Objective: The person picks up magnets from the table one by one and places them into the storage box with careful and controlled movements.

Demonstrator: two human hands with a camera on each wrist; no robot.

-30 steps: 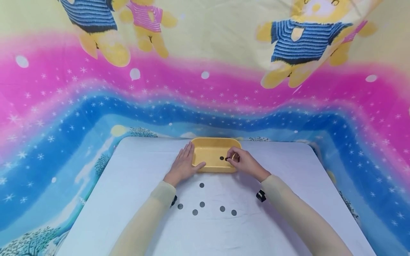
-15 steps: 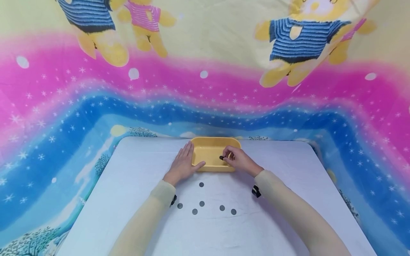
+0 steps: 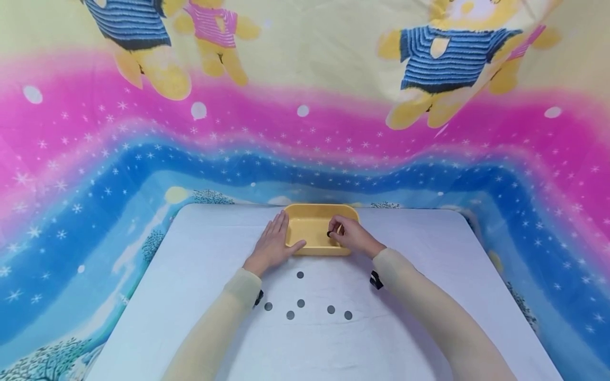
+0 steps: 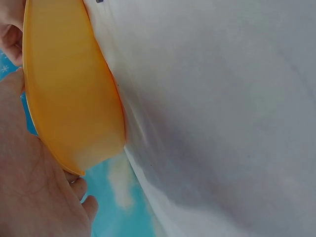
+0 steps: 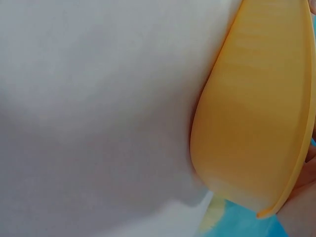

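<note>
A yellow rectangular tray [image 3: 312, 251] stands near the far edge of the white table. My left hand [image 3: 272, 245] rests on the tray's left end, fingers straight along the side and thumb over the near rim. Inside the tray's right part, my right hand [image 3: 352, 235] pinches a small dark round disc [image 3: 329, 234] between thumb and fingertips. The wrist views catch the tray's outer wall [image 4: 74, 94] with each hand at its rim; the disc is hidden there. Whether other discs lie under my right hand I cannot tell.
Several flat dark grey discs lie scattered on the white tabletop [image 3: 229, 338] in front of the tray, the nearest disc [image 3: 300, 275] to the tray just below its front wall. A patterned cloth [image 3: 305, 143] with bears and snowflakes hangs close behind the table.
My right hand has shifted slightly left within the tray, bringing its disc to where another dark disc showed; only one disc is visible there now. My left hand has stayed put.
</note>
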